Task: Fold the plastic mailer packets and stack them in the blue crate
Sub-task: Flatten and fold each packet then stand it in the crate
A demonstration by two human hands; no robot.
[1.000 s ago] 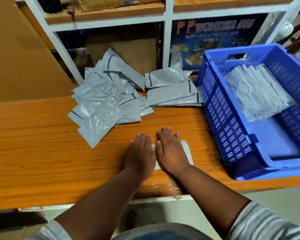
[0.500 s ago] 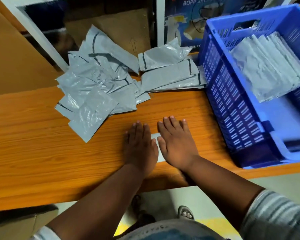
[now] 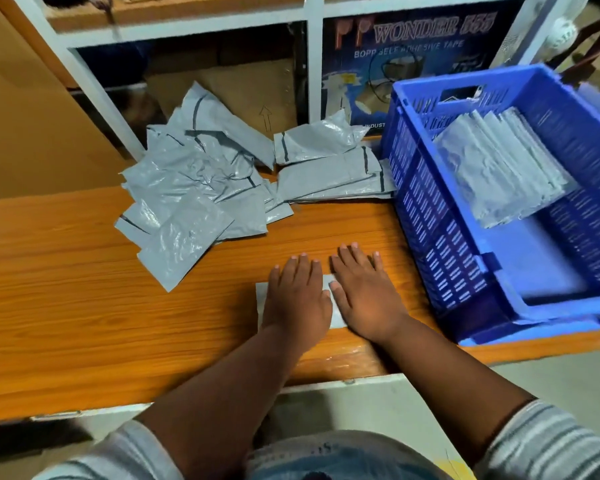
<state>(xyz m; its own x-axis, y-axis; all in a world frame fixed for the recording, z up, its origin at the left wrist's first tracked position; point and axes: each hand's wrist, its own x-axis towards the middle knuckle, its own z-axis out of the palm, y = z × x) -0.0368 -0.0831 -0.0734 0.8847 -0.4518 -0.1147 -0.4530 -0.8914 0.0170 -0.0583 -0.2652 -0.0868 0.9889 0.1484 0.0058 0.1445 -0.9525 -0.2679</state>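
While both hands, left hand (image 3: 297,299) and right hand (image 3: 366,299), press folded mailer (image 3: 336,315) flat, fingers straight, blue crate (image 3: 430,216) near right.

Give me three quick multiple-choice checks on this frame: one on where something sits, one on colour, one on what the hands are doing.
1. Where is the blue crate?
A. On the table's right end
B. On the floor
C. On the top shelf

2. What colour are the loose mailers?
A. Yellow
B. Grey
C. Red

3. How are the hands placed?
A. Both flat on a folded mailer
B. Both inside the crate
C. One raised high

Key: 1 A, the crate rests on the wooden table at the right. 2 B, the pile is grey plastic. 3 A, left hand and right hand press the folded mailer with straight fingers.
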